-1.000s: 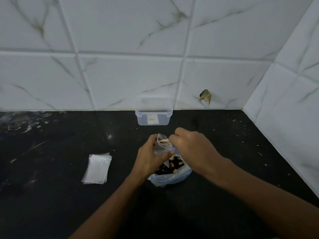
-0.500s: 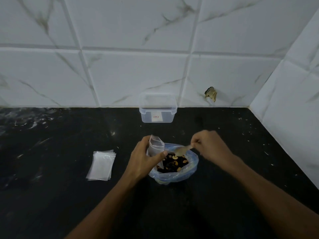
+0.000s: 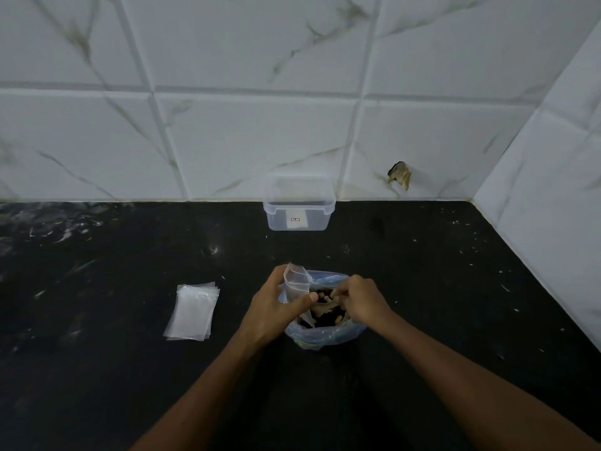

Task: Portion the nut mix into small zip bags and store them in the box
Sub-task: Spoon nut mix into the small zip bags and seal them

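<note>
A blue-tinted plastic bag [image 3: 325,336] of nut mix [image 3: 328,319] stands open on the black counter, near the middle. My left hand [image 3: 273,310] holds a small clear zip bag [image 3: 296,280] upright at the big bag's left rim. My right hand [image 3: 364,301] grips a pale spoon [image 3: 322,309], whose bowl is down among the nuts. A clear plastic box [image 3: 299,213] with a white label stands open against the back wall. A stack of flat, empty zip bags [image 3: 192,312] lies to the left.
White marble-look tiles form the back wall and the right-hand wall [image 3: 553,190], which meets the counter in a corner. A chipped hole [image 3: 400,175] shows in the back tile. The counter [image 3: 97,369] is dark with pale specks.
My right hand has lowered from the small bag's mouth, swung right with the spoon, then dipped it into the nut mix. My left hand keeps the small bag in place.
</note>
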{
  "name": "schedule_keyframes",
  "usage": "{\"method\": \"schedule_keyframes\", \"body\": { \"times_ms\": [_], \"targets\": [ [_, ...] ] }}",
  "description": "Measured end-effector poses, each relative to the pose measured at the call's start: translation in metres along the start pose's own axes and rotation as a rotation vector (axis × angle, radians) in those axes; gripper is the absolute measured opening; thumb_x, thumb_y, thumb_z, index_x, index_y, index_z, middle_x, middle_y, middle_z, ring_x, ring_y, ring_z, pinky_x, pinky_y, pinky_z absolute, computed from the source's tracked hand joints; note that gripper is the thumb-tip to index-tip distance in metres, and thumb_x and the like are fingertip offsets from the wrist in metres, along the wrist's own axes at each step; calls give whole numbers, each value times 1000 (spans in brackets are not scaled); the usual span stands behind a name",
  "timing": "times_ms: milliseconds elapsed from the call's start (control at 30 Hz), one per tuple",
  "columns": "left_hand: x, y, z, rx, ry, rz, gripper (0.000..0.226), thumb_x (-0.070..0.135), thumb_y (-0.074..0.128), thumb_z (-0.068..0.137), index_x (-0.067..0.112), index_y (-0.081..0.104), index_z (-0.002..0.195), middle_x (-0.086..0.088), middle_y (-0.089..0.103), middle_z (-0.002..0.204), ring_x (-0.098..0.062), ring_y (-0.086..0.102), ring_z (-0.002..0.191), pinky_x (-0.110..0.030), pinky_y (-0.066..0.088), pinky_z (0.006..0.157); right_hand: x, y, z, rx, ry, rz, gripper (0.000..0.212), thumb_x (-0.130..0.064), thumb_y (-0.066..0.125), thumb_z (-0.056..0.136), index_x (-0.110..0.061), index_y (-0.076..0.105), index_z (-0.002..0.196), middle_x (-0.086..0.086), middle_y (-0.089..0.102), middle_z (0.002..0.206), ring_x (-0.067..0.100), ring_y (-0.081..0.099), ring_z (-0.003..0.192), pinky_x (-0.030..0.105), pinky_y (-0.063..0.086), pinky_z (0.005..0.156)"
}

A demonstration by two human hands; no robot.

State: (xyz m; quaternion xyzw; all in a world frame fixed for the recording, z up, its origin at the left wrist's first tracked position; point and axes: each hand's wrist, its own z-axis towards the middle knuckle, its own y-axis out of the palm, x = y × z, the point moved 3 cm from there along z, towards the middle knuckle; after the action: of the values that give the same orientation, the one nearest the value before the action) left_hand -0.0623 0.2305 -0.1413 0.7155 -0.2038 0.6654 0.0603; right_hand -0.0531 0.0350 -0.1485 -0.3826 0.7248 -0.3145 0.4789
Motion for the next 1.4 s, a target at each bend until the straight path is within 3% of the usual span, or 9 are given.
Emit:
{"method": "schedule_keyframes", "body": {
  "times_ms": [133, 233, 433, 633, 767, 900, 1100, 1233, 1400],
  "targets": [
    [0, -1, 1, 6, -6, 12, 61, 57, 74, 69, 44, 50, 124, 15, 63, 120, -6, 60, 115, -43, 51, 100, 3, 5, 2, -71, 107, 190, 19, -6, 53, 97, -10, 68, 108, 7, 66, 82, 10, 61, 62, 20, 47, 51],
    [-1, -2, 1, -1, -16, 14, 56, 48, 75, 75, 44, 49, 124, 14, 63, 121, -5, 59, 116, -42, 51, 100, 8, 1, 0, -73, 149, 287, 19, -7, 52, 97, -10, 69, 106, 6, 66, 80, 10, 61, 61, 21, 49, 53],
    [-2, 1, 1, -3, -21, 8, 61, 51, 76, 72, 43, 49, 126, 12, 62, 124, -7, 59, 118, -40, 51, 99, -3, 11, -1, -39, 70, 150, 17, -11, 53, 97, -13, 69, 102, 2, 65, 79, 8, 62, 58, 17, 44, 47],
    [-2, 0, 0, 1, -13, 18, 62, 47, 76, 74, 39, 48, 129, 12, 62, 124, -6, 60, 116, -35, 53, 96, 2, 15, 1, -120, 243, 412, 17, -9, 53, 96, -10, 70, 95, 8, 66, 78, 13, 62, 64, 24, 51, 57],
    [-2, -4, -2, 11, -28, 7, 66, 57, 76, 69, 41, 49, 127, 13, 62, 124, -8, 60, 117, -38, 53, 97, 10, -3, -6, -98, 278, 530, 15, -6, 54, 96, -7, 69, 95, 8, 63, 73, 11, 56, 55, 21, 45, 49],
    [5, -6, -3, 67, 3, 65, 52, 41, 75, 81, 38, 50, 126, 16, 63, 118, 1, 60, 109, -29, 53, 94, 15, -27, -19, -138, 295, 678, 14, -5, 56, 95, -4, 69, 101, 10, 64, 77, 9, 56, 55, 21, 46, 52],
    [17, -1, -2, 105, 93, 201, 53, 34, 78, 79, 37, 49, 124, 19, 63, 114, 10, 58, 106, -13, 47, 83, 3, -87, -41, -45, 225, 692, 16, -6, 54, 96, -6, 70, 99, 9, 67, 83, 10, 57, 63, 20, 47, 53],
    [23, 8, 3, 112, 142, 278, 54, 36, 78, 78, 38, 47, 122, 19, 60, 116, 4, 57, 108, -13, 45, 84, -16, -129, -56, 35, 125, 653, 14, -8, 57, 95, -10, 71, 96, 7, 69, 81, 8, 57, 59, 20, 47, 51],
    [29, 18, 9, 105, 150, 275, 55, 36, 78, 79, 34, 48, 126, 19, 60, 114, 9, 56, 102, -8, 44, 77, -47, -133, -73, 113, -76, 277, 12, -14, 59, 95, -15, 70, 94, 3, 69, 76, 4, 60, 51, 16, 45, 46]
  ]
}}
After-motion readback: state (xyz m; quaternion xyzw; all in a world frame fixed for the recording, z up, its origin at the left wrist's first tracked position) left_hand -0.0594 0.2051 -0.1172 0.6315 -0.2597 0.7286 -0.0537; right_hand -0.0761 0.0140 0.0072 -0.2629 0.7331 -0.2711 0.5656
